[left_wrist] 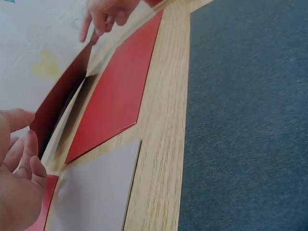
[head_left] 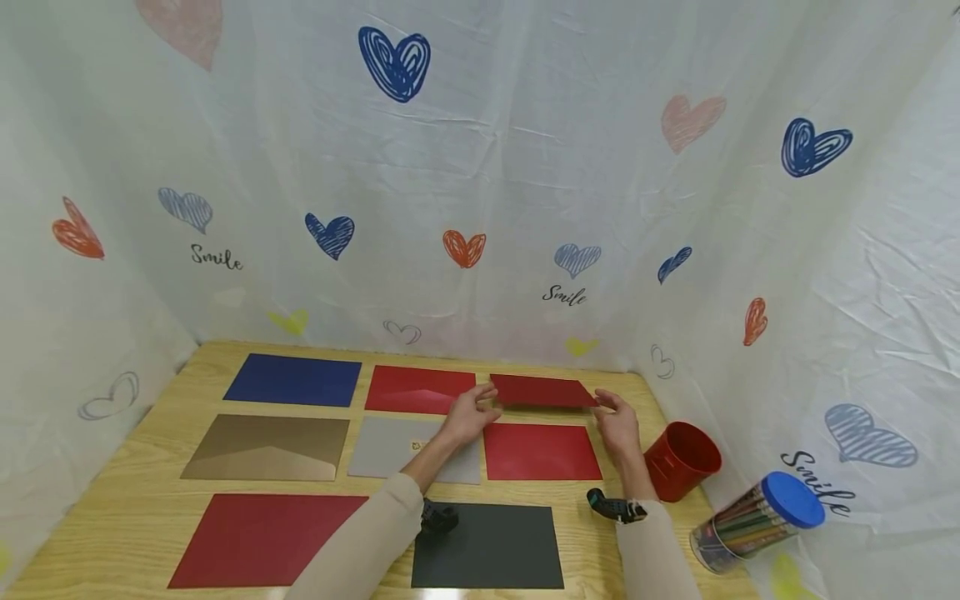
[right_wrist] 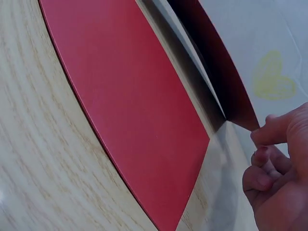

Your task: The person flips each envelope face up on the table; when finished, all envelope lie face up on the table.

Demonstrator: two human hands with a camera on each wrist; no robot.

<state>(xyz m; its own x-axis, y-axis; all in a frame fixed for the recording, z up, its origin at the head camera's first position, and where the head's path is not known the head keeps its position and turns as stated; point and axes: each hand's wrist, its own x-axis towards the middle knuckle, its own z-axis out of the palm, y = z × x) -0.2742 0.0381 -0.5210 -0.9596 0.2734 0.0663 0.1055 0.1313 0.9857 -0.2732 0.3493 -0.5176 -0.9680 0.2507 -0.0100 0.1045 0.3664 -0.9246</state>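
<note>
Across the back right of the table, a dark red card (head_left: 542,390) is held up off the wood at a tilt. My left hand (head_left: 467,417) pinches its left end between thumb and fingers. At the opposite end, my right hand (head_left: 619,427) pinches the corner, and the right wrist view shows thumb and fingertip meeting at the card's edge (right_wrist: 243,108). A dark underside and a pale edge show below the lifted card in both wrist views. In front of it lies a bright red card (head_left: 542,452). My left forearm passes over a grey card (head_left: 375,446) with a small printed label.
Other flat cards lie in rows: blue (head_left: 292,380), red (head_left: 420,389), gold-brown (head_left: 266,447), dark red (head_left: 262,540) and dark grey (head_left: 487,546). A red cup (head_left: 671,471) and a clear blue-lidded jar of pencils (head_left: 750,525) stand at right. A heart-patterned curtain (head_left: 480,167) encloses the table.
</note>
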